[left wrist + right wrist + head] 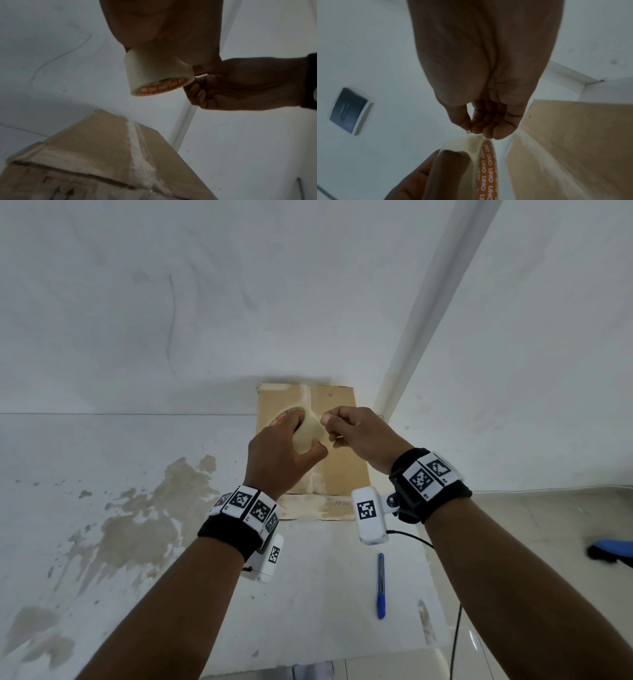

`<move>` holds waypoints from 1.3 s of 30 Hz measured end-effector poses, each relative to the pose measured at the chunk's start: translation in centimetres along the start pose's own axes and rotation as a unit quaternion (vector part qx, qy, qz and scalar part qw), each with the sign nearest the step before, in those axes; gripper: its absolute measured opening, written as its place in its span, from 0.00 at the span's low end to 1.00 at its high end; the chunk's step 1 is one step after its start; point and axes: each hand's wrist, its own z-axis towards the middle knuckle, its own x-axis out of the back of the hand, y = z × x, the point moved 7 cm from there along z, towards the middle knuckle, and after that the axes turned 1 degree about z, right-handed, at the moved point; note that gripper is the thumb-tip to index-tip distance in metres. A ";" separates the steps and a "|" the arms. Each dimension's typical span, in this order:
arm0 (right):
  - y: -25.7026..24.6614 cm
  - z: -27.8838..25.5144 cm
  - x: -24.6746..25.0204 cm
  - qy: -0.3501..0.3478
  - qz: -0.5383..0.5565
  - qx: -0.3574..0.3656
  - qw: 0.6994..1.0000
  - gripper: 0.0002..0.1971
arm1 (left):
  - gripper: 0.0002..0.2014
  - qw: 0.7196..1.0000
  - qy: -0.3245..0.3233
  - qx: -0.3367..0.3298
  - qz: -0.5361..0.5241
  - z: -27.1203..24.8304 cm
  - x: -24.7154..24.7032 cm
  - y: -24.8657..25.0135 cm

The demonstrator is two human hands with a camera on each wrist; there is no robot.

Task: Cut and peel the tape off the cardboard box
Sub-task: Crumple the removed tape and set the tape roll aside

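A brown cardboard box (339, 446) stands on the white table against the wall, with pale tape residue along its middle seam (137, 146). Above the box my left hand (277, 457) grips a roll of cream tape (306, 434) with an orange printed core (161, 86). My right hand (349, 428) is beside the roll, and its thumb and forefinger pinch the tape's loose end (476, 135) at the roll's rim. The other right fingers are curled. The box top also shows in the right wrist view (573, 142).
A blue pen-like tool (381, 585) lies on the table near the right forearm. A cable (455, 628) runs off the table's right edge. A blue object (609, 549) lies on the tiled floor at right. Brown stains (144, 522) mark the table at left.
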 end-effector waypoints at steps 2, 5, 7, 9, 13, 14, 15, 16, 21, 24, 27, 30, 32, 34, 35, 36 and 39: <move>0.5 0.0 -0.3 -0.010 0.063 -0.035 0.997 0.12 | 0.19 1.000 -0.013 -0.003 -0.005 -0.1 -0.4 0.2; 0.9 0.2 -0.1 -0.018 0.027 -0.047 0.998 0.16 | 0.16 1.000 -0.022 -0.010 -0.006 -0.4 -0.8 0.3; 1.1 0.3 0.2 0.001 -0.013 -0.021 1.000 0.16 | 0.16 1.000 -0.020 -0.012 0.003 -0.4 -0.9 0.2; 1.0 0.4 1.0 0.044 -0.005 -0.002 0.999 0.13 | 0.18 1.000 -0.018 -0.014 0.015 -0.4 -1.1 0.2; 0.9 0.3 1.9 0.084 0.006 0.005 0.996 0.15 | 0.17 0.999 -0.007 -0.041 0.028 -0.5 -1.1 0.1; 0.9 0.2 1.9 0.077 0.000 0.000 0.997 0.17 | 0.18 0.998 -0.006 -0.048 0.030 -0.6 -1.2 0.1; 0.8 0.3 1.8 0.071 -0.017 -0.002 0.997 0.18 | 0.18 0.998 -0.009 -0.051 0.033 -0.7 -1.3 0.0; 0.6 0.3 1.8 0.071 -0.041 0.004 0.997 0.16 | 0.18 0.998 -0.014 -0.051 0.035 -0.7 -1.4 0.0; -1.6 -0.1 1.0 0.149 -0.155 0.089 0.973 0.05 | 0.19 0.998 -0.034 -0.029 0.039 -0.5 -2.0 -0.3; -2.1 -0.6 0.1 0.161 -0.137 0.118 0.970 0.05 | 0.19 0.997 -0.070 -0.004 0.035 0.2 -2.2 -0.9; -2.3 -0.8 -0.4 0.148 -0.105 0.137 0.974 0.05 | 0.18 0.995 -0.099 0.026 -0.003 1.0 -2.0 -1.8; -1.2 -0.4 -0.4 0.126 -0.059 0.116 0.983 0.06 | 0.15 0.989 -0.126 0.050 -0.059 1.1 -2.1 -2.1; -0.6 -0.3 -0.4 0.121 -0.012 0.104 0.987 0.06 | 0.13 0.977 -0.133 0.088 -0.140 1.1 -2.3 -2.2; -0.5 -0.4 -0.4 0.117 0.031 0.095 0.988 0.06 | 0.10 0.967 -0.136 0.118 -0.181 1.2 -2.3 -2.4; -0.4 -0.5 -0.3 0.116 0.054 0.087 0.988 0.06 | 0.10 0.967 -0.138 0.121 -0.178 1.3 -2.3 -2.4; -0.2 -0.5 -0.2 0.114 0.077 0.075 0.988 0.06 | 0.09 0.967 -0.140 0.120 -0.175 1.3 -2.3 -2.3; 0.0 -0.3 0.0 0.098 0.104 0.057 0.988 0.07 | 0.10 0.965 -0.132 0.125 -0.191 1.1 -2.3 -2.2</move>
